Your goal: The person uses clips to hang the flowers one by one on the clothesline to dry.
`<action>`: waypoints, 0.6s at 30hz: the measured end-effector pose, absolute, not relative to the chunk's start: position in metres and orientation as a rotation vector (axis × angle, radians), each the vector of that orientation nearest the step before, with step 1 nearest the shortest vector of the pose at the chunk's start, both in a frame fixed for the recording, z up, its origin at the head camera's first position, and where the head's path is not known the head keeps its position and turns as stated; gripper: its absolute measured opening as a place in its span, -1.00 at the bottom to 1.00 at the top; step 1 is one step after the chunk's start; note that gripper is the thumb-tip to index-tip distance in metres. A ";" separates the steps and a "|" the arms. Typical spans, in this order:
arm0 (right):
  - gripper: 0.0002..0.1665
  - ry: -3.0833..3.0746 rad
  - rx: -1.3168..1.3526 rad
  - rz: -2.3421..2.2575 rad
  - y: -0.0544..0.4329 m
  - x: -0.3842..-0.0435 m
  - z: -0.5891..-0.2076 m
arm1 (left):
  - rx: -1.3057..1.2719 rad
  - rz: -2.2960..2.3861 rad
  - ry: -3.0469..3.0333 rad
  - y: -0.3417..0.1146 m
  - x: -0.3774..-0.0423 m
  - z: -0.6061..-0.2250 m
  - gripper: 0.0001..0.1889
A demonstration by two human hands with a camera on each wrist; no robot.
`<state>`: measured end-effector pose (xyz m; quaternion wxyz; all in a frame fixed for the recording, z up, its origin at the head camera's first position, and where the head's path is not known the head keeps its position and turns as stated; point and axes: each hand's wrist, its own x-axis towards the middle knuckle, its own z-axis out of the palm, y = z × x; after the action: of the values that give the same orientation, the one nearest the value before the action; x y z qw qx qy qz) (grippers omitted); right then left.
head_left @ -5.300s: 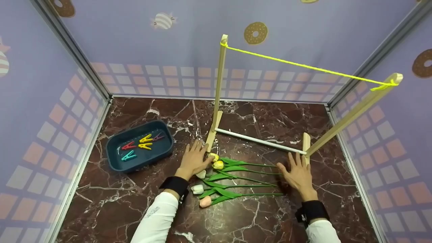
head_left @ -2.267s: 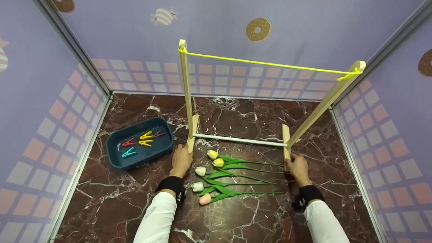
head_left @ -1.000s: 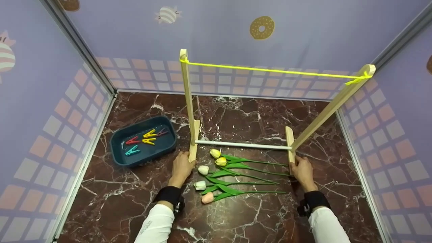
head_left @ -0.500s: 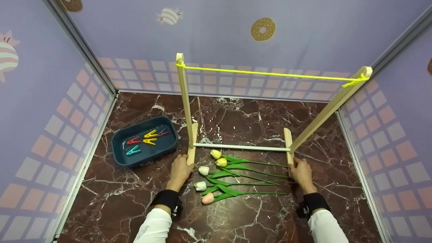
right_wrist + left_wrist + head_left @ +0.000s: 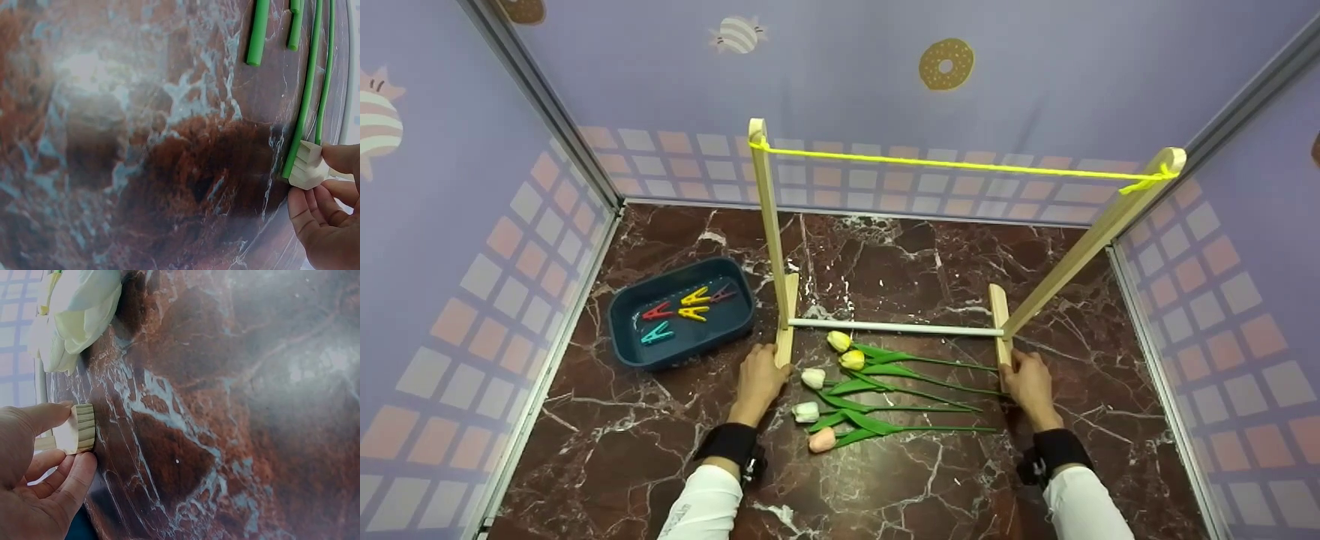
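A wooden stand (image 5: 769,225) rises upright on the floor, with a white crossbar (image 5: 896,327) low between its posts and a yellow string (image 5: 960,163) tied across the tops. My left hand (image 5: 757,381) pinches the front end of its left foot (image 5: 84,429) between thumb and fingers. At the other side, my right hand (image 5: 1031,384) grips the right foot (image 5: 306,169) the same way. Several artificial tulips lie between my hands, among them a yellow tulip (image 5: 852,360), a white tulip (image 5: 805,412) and a pink tulip (image 5: 823,439). Their stems point right, two ending by the right foot.
A dark blue tub (image 5: 622,352) sits left of the stand, close to my left hand. Several clothespins lie in it, including a red clothespin (image 5: 658,310) and a teal clothespin (image 5: 656,334). Patterned walls (image 5: 840,90) enclose the marble floor (image 5: 877,495) at the back and both sides.
My hands, open earlier, have taken hold of the stand's feet. The stand has shifted left and nearer, turning squarer to the back wall. During the last half second almost nothing moves.
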<state>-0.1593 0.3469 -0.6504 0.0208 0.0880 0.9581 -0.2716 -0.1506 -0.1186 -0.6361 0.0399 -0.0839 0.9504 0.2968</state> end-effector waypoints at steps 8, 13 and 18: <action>-0.41 2.988 0.261 -0.849 0.347 -0.159 -0.650 | -0.266 0.899 2.928 -0.120 -0.150 -0.635 -0.47; -0.41 2.997 0.255 -0.863 0.345 -0.157 -0.649 | -0.285 0.918 2.933 -0.121 -0.146 -0.635 -0.45; -0.43 3.008 0.242 -0.879 0.343 -0.153 -0.648 | -0.285 0.924 2.945 -0.122 -0.144 -0.635 -0.45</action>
<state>-0.1531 0.3430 -0.6484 -0.0009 0.0770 0.9570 -0.2795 -0.1435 -0.1222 -0.6351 0.0208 -0.0918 0.9499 0.2980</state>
